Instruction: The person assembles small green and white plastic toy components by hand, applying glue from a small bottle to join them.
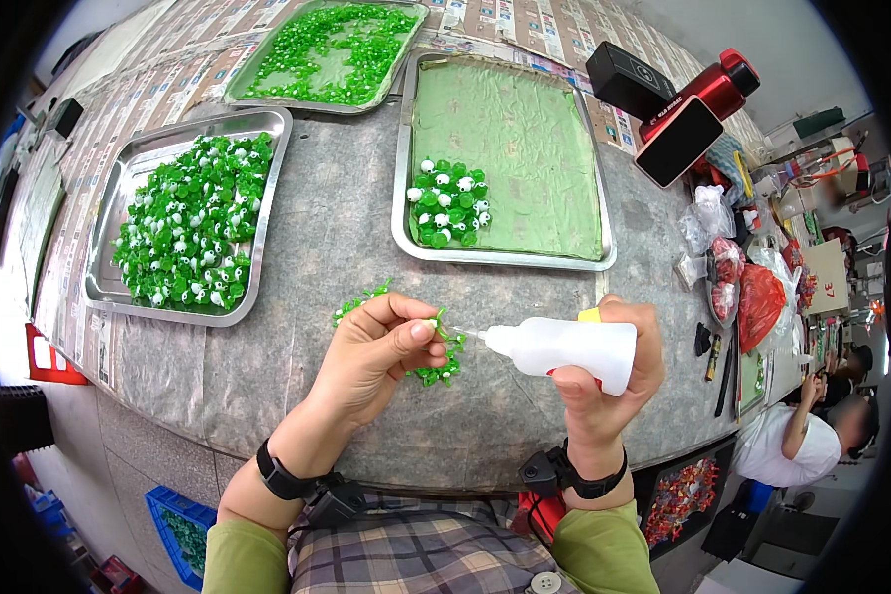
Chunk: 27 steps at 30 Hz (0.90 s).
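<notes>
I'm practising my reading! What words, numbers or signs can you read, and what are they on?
Red bottle: pale lettering I won't copy.
Cream board: characters I won't copy.
Black box: mark too small to read.
Printed table covering: too small to read.
White squeeze bottle: nothing readable.

1. Centre: a small green plastic piece [441, 315], mostly hidden by the fingers of the left hand [371, 345]; its exact shape cannot be told.
2. Centre: the thin nozzle tip of a white plastic squeeze bottle [564, 349], too small to tell whether it touches the piece.
3. Right of centre: the bottle's base, partly covered by the right hand [619, 371].
4. Bottom: a grey plaid garment [406, 549], cut off by the lower edge.
5. Lower right: a white-shirted person [790, 450], head blurred.
</notes>
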### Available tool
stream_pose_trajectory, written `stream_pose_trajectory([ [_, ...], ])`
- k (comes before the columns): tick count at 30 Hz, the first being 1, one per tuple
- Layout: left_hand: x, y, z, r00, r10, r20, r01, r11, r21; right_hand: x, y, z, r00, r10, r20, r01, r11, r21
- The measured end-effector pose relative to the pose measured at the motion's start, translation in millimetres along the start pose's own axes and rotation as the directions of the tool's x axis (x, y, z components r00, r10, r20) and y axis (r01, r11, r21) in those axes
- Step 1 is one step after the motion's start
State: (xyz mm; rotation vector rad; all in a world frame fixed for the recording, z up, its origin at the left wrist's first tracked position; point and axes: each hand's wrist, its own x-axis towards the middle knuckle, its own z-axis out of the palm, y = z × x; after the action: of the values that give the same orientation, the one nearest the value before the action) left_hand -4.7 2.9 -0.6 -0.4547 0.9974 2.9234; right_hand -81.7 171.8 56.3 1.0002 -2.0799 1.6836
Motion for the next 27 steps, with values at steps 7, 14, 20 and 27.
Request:
stream_pose_trajectory([
  [7,0.2,0.3,0.8,1.000,-0.009,0.004,0.009,1.000,0.001,0.5,-1.2,1.5,1.000,0.019,-0.008,-0.019,1.000,-0.009],
  [14,1.3,-0.6,-1.5,0.999,-0.010,0.038,0.010,1.000,0.006,-0.2,-1.1,-0.2,0.998,0.049,-0.038,-0.047,0.998,0.053],
  [20,0.9,0.0,-1.1,0.999,-0.009,0.043,0.008,1.000,0.012,-0.6,0.6,1.1,0.997,0.040,-0.069,-0.039,0.999,0.010],
  [27,-0.6,0.4,1.8,1.000,0.009,-0.007,-0.009,0.999,0.031,1.0,-4.4,-3.3,0.993,0.074,-0.094,-0.064,0.993,0.103],
])
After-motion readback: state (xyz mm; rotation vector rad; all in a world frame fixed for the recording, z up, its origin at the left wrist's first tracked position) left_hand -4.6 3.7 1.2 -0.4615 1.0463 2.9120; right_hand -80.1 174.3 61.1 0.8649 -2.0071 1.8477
